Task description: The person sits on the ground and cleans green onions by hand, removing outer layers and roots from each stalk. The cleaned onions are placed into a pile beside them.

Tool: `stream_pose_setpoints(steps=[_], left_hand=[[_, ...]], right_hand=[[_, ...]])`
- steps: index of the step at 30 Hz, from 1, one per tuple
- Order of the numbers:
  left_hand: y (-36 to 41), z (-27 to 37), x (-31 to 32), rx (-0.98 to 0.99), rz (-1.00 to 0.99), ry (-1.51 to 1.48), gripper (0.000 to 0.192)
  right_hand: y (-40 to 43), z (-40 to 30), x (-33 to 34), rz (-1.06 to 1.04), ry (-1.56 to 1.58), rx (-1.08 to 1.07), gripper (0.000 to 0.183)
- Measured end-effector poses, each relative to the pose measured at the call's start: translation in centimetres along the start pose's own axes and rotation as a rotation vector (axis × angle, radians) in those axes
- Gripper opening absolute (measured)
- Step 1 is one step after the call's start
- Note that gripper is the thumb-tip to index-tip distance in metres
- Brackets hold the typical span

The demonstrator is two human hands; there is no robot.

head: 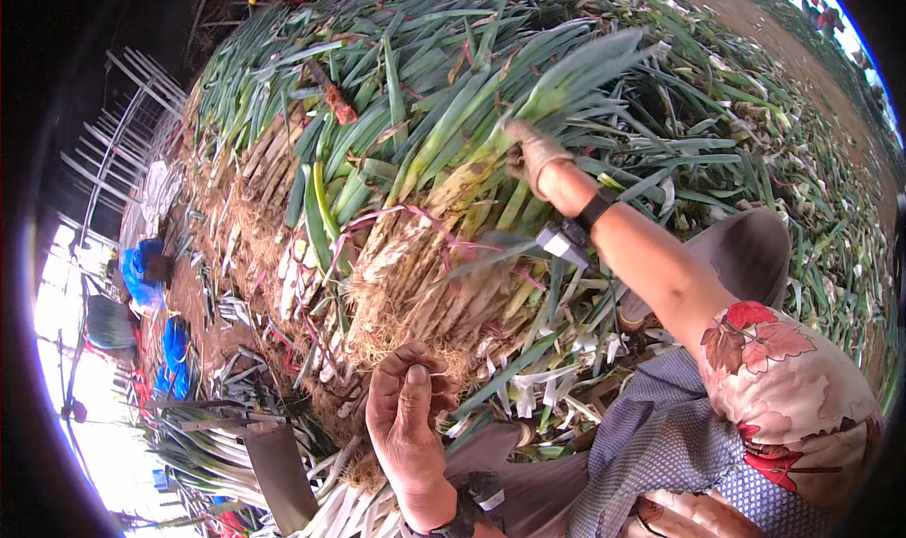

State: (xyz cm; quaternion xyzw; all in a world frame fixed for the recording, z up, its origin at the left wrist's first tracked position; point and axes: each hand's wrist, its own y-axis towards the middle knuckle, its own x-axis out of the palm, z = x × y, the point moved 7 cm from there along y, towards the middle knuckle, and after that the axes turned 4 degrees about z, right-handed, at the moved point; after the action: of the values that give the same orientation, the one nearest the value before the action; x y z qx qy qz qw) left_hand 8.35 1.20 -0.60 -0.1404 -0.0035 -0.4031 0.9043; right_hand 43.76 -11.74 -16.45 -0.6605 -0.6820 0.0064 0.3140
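Observation:
My right hand (532, 157), in a worn pale glove, grips a long green onion (488, 138) at the top of a tied bundle. Its leaves fan up and right, blurred. The bundle (425, 269) lies slanted with pale, soil-stained shafts and stringy roots (386, 336) towards me, bound by a loose pink tie (425, 212). Near the roots, my bare left hand (409, 425) is raised with fingers curled and thumb against them; no object shows in it. Straps with small devices circle both wrists.
More green onions (297, 49) are heaped behind, with a rusty-handled tool (333, 95) on top. Torn leaves (764, 141) cover the ground to the right. At lower left, cleaned onions (212, 446) lie by a metal bracket (276, 467). My knee (750, 255) stands at right.

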Motion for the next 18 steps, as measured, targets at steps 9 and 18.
stream_pose_setpoints(steps=[9, 18], left_hand=[[-0.3, -0.2, 2.1, 0.032, -0.066, 0.091, 0.023], [1.8, 1.1, 1.9, 0.210, 0.105, 0.154, 0.024]], right_hand=[[-8.1, -24.3, 2.0, -0.203, -0.636, -0.743, 0.035], [-18.4, -15.6, 11.4, -0.713, -1.288, -0.536, 0.047]])
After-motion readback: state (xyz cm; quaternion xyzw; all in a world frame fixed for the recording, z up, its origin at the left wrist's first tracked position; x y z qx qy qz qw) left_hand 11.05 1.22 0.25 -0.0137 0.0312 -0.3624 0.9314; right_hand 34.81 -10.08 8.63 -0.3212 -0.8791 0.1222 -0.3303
